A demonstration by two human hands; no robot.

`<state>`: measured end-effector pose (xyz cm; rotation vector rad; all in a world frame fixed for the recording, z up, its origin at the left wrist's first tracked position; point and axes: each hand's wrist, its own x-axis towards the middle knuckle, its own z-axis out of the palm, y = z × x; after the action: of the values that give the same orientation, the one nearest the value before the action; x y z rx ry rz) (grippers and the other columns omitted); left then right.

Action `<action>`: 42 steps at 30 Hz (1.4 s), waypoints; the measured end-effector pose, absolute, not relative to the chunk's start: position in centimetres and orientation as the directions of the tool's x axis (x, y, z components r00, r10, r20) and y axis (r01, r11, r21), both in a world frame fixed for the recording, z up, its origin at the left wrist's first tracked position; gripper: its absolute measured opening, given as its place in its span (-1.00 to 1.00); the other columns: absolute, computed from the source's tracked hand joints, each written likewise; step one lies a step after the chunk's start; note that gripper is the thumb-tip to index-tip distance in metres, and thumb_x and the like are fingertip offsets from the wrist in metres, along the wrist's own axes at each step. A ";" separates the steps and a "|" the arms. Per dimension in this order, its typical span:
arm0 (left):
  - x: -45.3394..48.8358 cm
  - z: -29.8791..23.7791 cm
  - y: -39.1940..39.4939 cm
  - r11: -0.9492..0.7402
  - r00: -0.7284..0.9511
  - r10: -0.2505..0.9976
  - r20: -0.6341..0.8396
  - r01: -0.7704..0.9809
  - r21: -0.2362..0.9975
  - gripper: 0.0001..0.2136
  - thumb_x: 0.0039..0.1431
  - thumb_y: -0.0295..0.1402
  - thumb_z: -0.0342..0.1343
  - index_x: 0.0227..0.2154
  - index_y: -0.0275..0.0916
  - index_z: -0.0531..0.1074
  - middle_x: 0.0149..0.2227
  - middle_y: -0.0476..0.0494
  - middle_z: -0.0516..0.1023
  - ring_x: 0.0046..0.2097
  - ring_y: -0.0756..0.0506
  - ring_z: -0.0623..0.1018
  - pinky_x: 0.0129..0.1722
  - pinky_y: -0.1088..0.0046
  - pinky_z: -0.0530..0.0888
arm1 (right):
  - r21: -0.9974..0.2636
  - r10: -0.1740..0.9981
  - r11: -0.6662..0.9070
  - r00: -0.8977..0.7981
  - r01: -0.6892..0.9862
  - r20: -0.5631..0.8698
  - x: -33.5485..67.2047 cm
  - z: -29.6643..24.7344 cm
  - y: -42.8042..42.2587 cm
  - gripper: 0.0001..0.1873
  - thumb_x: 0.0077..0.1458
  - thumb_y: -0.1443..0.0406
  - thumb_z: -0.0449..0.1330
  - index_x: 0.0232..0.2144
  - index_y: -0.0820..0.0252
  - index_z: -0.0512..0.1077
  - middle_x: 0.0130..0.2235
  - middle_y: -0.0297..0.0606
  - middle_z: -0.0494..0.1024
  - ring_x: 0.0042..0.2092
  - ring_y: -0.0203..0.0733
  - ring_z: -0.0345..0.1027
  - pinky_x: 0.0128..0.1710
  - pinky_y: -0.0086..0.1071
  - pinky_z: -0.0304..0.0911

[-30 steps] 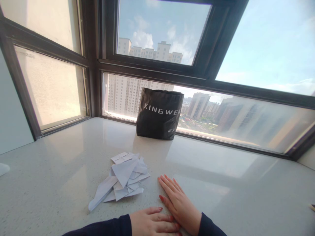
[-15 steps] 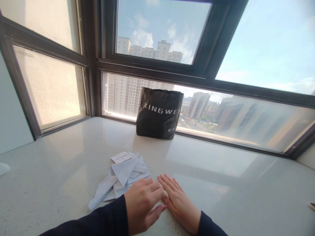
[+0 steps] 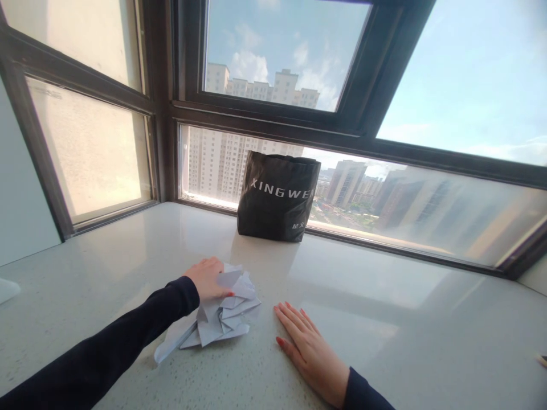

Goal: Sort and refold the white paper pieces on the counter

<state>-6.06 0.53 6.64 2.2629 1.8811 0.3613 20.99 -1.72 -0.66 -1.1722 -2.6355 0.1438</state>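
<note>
1. Nearest, the right hand (image 3: 310,347) lies flat and open on the pale counter (image 3: 405,330).
2. Just left of it, not touching, sits the pile of white papers (image 3: 220,322).
3. The left hand (image 3: 208,278) is on the pile's far side, fingers curled and pinching a top paper.
4. Far back, a black bag (image 3: 277,196) stands by the window (image 3: 427,188).

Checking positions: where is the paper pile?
Head view, left of centre on the counter: the paper pile lies with the left hand on it, before the black bag.
</note>
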 end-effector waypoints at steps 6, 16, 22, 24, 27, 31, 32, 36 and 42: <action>-3.6 8.7 -1.4 -0.301 0.250 0.954 0.168 0.820 0.487 -0.64 -0.18 -0.02 0.08 -0.55 -0.24 0.21 -0.54 0.01 0.37 -0.46 -0.04 0.38 -0.53 0.53 0.22 | -0.389 0.775 0.631 -0.523 0.671 0.355 20.8 0.4 -2.1 -0.54 0.16 0.10 -0.20 0.00 0.17 0.20 0.01 -0.12 0.32 0.05 -0.12 0.13 0.02 -0.18 0.07; 2.1 5.6 -5.8 -0.407 0.476 0.879 -0.018 0.769 0.493 -0.63 -0.30 -0.13 0.21 -0.40 -0.20 0.33 -0.62 0.08 0.36 -0.56 -0.03 0.39 -0.66 0.57 0.13 | -0.384 0.613 0.790 -0.612 0.478 0.499 19.2 2.1 -4.7 -0.56 0.15 0.14 -0.13 -0.67 0.17 0.25 -0.62 -0.31 0.33 -0.51 -0.27 0.18 -0.51 -0.44 0.11; -2.5 6.9 -1.2 -0.345 0.408 0.909 0.082 0.630 0.696 -0.64 0.03 -0.16 -0.06 -0.17 -0.28 0.25 -0.43 -0.05 0.51 -0.41 -0.02 0.48 -0.45 0.54 0.37 | -0.451 0.712 0.702 -0.558 0.551 0.425 19.6 1.7 -4.0 -0.52 0.18 0.16 -0.19 -0.69 0.17 0.24 -0.62 -0.33 0.30 -0.49 -0.29 0.20 -0.47 -0.46 0.13; -4.6 6.7 0.5 -0.287 0.249 0.957 0.150 0.733 0.617 -0.65 0.07 -0.17 -0.14 -0.16 -0.28 0.25 -0.14 -0.17 0.43 -0.13 -0.07 0.43 -0.18 0.45 0.35 | -0.501 0.744 0.667 -0.535 0.552 0.400 19.7 1.5 -3.9 -0.49 0.17 0.14 -0.21 -0.70 0.17 0.25 -0.63 -0.33 0.29 -0.50 -0.30 0.21 -0.47 -0.47 0.14; -6.9 5.0 2.2 -0.177 0.122 0.983 0.135 0.816 0.551 -0.56 -0.01 -0.15 -0.08 -0.12 -0.34 0.24 0.02 -0.35 0.27 0.07 -0.26 0.22 0.04 0.16 0.10 | -0.612 0.802 0.594 -0.451 0.523 0.392 19.7 1.2 -3.7 -0.47 0.16 0.10 -0.21 -0.72 0.18 0.23 -0.65 -0.36 0.27 -0.54 -0.32 0.20 -0.49 -0.47 0.13; -6.6 2.0 2.4 -0.093 0.083 0.996 0.043 0.853 0.513 -0.42 -0.14 -0.08 0.03 -0.05 -0.30 0.24 0.07 -0.38 0.21 0.10 -0.40 0.14 0.03 -0.02 0.05 | -0.790 0.884 0.468 -0.194 0.397 0.426 19.9 1.3 -3.2 -0.49 0.10 0.02 -0.16 -0.72 0.18 0.20 -0.68 -0.38 0.23 -0.59 -0.32 0.15 -0.57 -0.47 0.10; -6.0 1.5 2.2 -0.098 0.095 0.995 0.032 0.853 0.513 -0.41 -0.13 -0.07 0.02 -0.03 -0.31 0.22 0.09 -0.39 0.18 0.11 -0.40 0.13 0.03 -0.01 0.06 | -0.819 0.893 0.446 -0.120 0.362 0.434 20.0 1.4 -3.0 -0.49 0.08 0.00 -0.15 -0.72 0.18 0.19 -0.68 -0.38 0.22 -0.59 -0.31 0.14 -0.58 -0.46 0.09; -3.2 1.4 1.2 -0.182 0.186 0.981 0.049 0.820 0.542 -0.45 0.07 -0.12 -0.18 0.07 -0.36 0.09 0.12 -0.31 0.14 0.13 -0.20 0.15 0.05 0.27 0.15 | -0.840 0.890 0.435 -0.013 0.323 0.455 20.4 1.6 -2.5 -0.48 0.07 -0.03 -0.16 -0.72 0.16 0.18 -0.66 -0.36 0.24 -0.56 -0.27 0.16 -0.54 -0.43 0.10; -4.9 2.9 1.3 -0.238 0.219 0.971 0.098 0.830 0.504 -0.53 0.03 -0.24 -0.13 -0.01 -0.39 0.21 0.05 -0.33 0.25 0.07 -0.20 0.26 0.02 0.31 0.19 | -0.603 0.837 0.542 -0.314 0.585 0.448 20.4 1.2 -2.4 -0.53 0.14 0.09 -0.17 -0.65 0.17 0.27 -0.52 -0.31 0.31 -0.39 -0.22 0.20 -0.25 -0.29 0.12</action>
<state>-4.93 1.32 2.90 2.1560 1.6765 0.5675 20.42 -2.38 1.19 -1.1468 -2.0278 0.4271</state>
